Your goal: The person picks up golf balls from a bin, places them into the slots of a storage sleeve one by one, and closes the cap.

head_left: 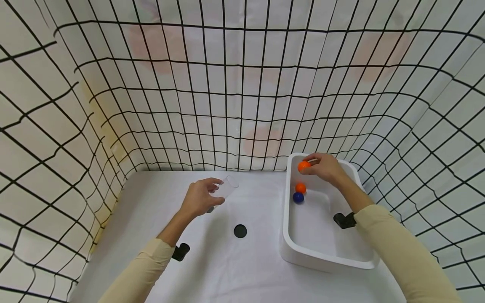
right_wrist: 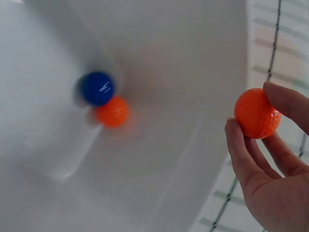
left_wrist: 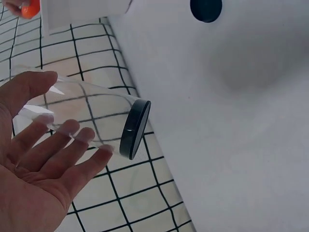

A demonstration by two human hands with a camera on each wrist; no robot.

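My left hand (head_left: 200, 198) holds a clear jar (left_wrist: 91, 104) with a black base (left_wrist: 135, 129), tilted above the table; its round mouth faces up and away in the head view. No ball shows inside it. My right hand (head_left: 324, 168) pinches an orange golf ball (right_wrist: 257, 113) between thumb and fingertips, over the far end of the white bin (head_left: 286, 227). Lower in the bin lie a second orange ball (head_left: 300, 187) and a dark blue ball (head_left: 298, 198), side by side near its left wall.
A round black disc (head_left: 240, 231) lies on the white table (head_left: 261, 252) between the left arm and the bin. Black netting (head_left: 242, 94) rises along the back and both sides, close behind the bin. Small black devices (head_left: 181, 252) sit at both wrists.
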